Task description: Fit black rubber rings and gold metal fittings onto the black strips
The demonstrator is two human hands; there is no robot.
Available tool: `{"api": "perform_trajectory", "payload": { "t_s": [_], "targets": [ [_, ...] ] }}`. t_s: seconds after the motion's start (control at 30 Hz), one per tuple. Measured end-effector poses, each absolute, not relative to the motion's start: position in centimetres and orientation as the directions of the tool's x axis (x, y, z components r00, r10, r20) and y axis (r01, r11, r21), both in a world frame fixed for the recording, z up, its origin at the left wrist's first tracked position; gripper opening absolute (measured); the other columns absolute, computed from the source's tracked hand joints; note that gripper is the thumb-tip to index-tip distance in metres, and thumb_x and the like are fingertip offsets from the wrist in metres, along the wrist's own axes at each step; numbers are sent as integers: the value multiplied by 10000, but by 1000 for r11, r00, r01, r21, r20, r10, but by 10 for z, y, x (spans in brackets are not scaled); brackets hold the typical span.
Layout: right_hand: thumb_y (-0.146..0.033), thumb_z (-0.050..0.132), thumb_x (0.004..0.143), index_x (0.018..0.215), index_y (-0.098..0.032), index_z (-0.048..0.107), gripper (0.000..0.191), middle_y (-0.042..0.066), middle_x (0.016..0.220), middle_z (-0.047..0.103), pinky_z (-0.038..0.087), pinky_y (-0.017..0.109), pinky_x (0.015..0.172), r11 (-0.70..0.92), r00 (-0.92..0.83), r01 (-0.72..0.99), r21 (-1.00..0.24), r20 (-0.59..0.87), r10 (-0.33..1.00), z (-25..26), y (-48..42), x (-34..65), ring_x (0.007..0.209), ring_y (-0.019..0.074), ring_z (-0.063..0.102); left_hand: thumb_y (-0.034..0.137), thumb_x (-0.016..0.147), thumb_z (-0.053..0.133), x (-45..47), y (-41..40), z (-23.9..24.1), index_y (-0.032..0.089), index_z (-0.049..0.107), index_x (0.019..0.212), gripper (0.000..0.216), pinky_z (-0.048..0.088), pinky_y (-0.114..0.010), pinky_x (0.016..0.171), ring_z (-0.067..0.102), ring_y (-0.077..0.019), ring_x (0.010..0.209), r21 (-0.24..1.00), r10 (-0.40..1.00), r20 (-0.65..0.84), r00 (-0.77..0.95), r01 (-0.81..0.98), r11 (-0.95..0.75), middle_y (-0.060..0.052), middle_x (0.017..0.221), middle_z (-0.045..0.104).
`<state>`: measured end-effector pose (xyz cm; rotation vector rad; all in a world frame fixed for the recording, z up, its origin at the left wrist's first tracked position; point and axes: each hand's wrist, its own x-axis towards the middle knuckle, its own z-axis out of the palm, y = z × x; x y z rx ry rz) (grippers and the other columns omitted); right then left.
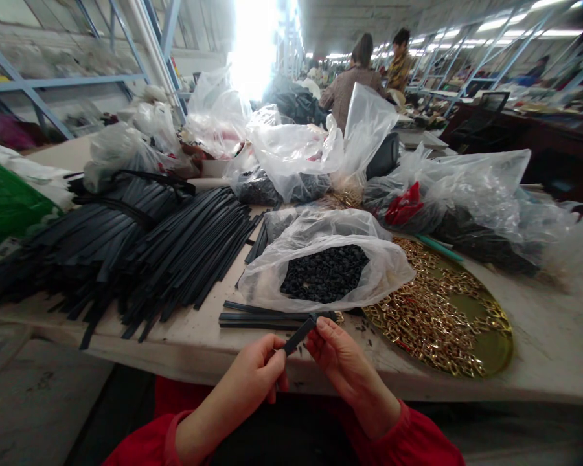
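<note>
Between my two hands a dark strap (300,336) is held at a slant above the table's front edge. My left hand (263,366) pinches its lower end. The fingers of my right hand (337,353) are closed on its upper end, where a small dark piece seems to sit; its details are too small to tell. Just beyond lie a few flat dark straps (257,318) side by side. Behind them an open clear plastic bag (257,278) holds many small black loops (325,273). To the right stands a round gold tray (498,349) strewn with small gold metal buckles (432,310).
Bundles of long black straps (175,249) cover the left of the table (554,336). Clear plastic bags (291,149) are heaped at the back, one with a red item (404,204). A teal tool (440,248) rests at the tray's far rim. People (352,90) stand farther off.
</note>
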<state>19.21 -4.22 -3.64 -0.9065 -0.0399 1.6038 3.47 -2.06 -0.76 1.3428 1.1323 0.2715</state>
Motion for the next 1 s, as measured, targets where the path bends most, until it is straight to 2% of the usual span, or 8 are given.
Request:
{"api": "perform_trajectory", "payload": {
  "t_s": [0.23,0.47,0.57,0.73,0.87,1.0],
  "targets": [
    [-210,791,571,730,-152,621,241,-27,655,652,488,170,563,-283,-18,-857,-431,-523,852,-38,-49,191,582,61,588,305,823,356,30,-23,-9,149,495,895,221,293,-143,357,409,-50,348,867,754,-454,474,429,253,50,523,539],
    [-221,782,590,753,-155,612,244,-31,684,641,481,179,585,-278,-14,-849,-449,-507,862,-41,-53,190,591,58,576,315,821,361,29,-28,-2,145,502,891,231,296,-148,367,409,-55,356,863,767,-443,464,452,225,46,521,539],
    [-254,766,614,744,-165,603,227,-39,677,621,461,180,598,-268,7,-809,-523,-464,886,-43,-54,188,593,59,560,299,819,354,30,-29,0,148,504,867,218,300,-147,369,406,-56,358,848,739,-470,482,479,227,46,512,532],
    [-327,697,694,707,-168,573,202,-40,634,586,403,193,600,-248,41,-638,-729,-354,934,-48,-57,182,592,75,513,368,839,336,34,-24,2,151,505,836,275,304,-150,369,429,-67,388,857,687,-473,552,470,212,31,543,535],
    [-342,683,704,730,-180,550,211,-32,695,596,391,231,645,-264,16,-607,-750,-343,939,-53,-59,179,643,100,519,393,845,321,38,-19,1,145,516,837,315,275,-154,336,381,-65,348,861,694,-457,556,474,187,52,488,477],
    [-326,679,710,753,-177,549,203,-39,647,564,372,224,623,-249,55,-533,-809,-326,944,-56,-59,181,619,97,494,369,841,318,39,-18,0,150,519,829,298,243,-144,312,338,-62,319,842,680,-485,550,503,194,70,434,432]
  ]
}}
